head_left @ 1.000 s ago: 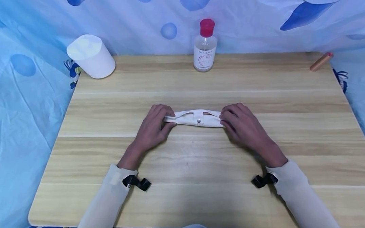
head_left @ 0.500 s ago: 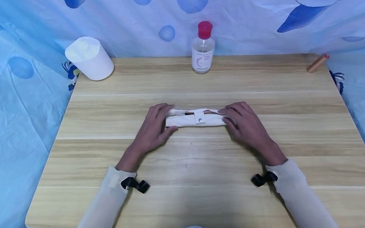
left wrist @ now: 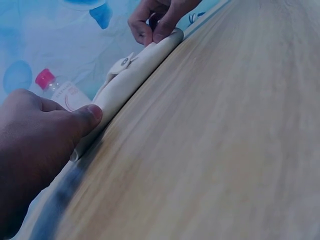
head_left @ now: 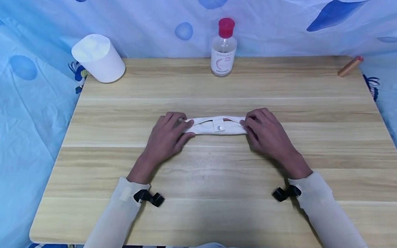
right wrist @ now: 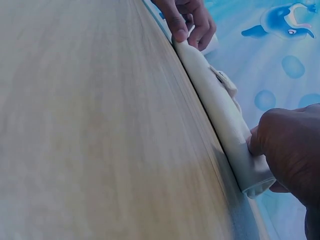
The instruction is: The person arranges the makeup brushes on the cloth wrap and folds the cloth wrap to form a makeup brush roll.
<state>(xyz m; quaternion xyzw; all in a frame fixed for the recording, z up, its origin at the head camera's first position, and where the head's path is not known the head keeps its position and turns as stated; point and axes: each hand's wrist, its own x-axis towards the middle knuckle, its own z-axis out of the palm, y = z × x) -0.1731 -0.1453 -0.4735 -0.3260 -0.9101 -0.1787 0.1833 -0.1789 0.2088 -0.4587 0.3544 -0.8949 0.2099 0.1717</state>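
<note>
A long, narrow white pouch [head_left: 205,128] lies across the middle of the table, with a short snap tab [head_left: 218,125] at its centre. Its top edge gapes on both sides of the tab, and a thin brownish strip shows in the gap. My left hand [head_left: 166,137] pinches the pouch's left end between thumb and fingers. At the opposite end my right hand [head_left: 266,134] grips the top edge with thumb and fingertips. In the right wrist view the near end of the pouch [right wrist: 220,110] looks like a hollow fold.
Near the table's back edge stands a clear bottle [head_left: 223,56] with a red cap. A white paper roll [head_left: 99,58] is at the back left, a copper-coloured tube [head_left: 350,66] at the back right corner. Blue patterned cloth [head_left: 139,25] hangs behind the wooden table [head_left: 202,198].
Half a second ago my left fingers were spread wider at the pouch's end; now they pinch its edge. The right hand stays at its end, its fingers slightly shifted on the top edge.
</note>
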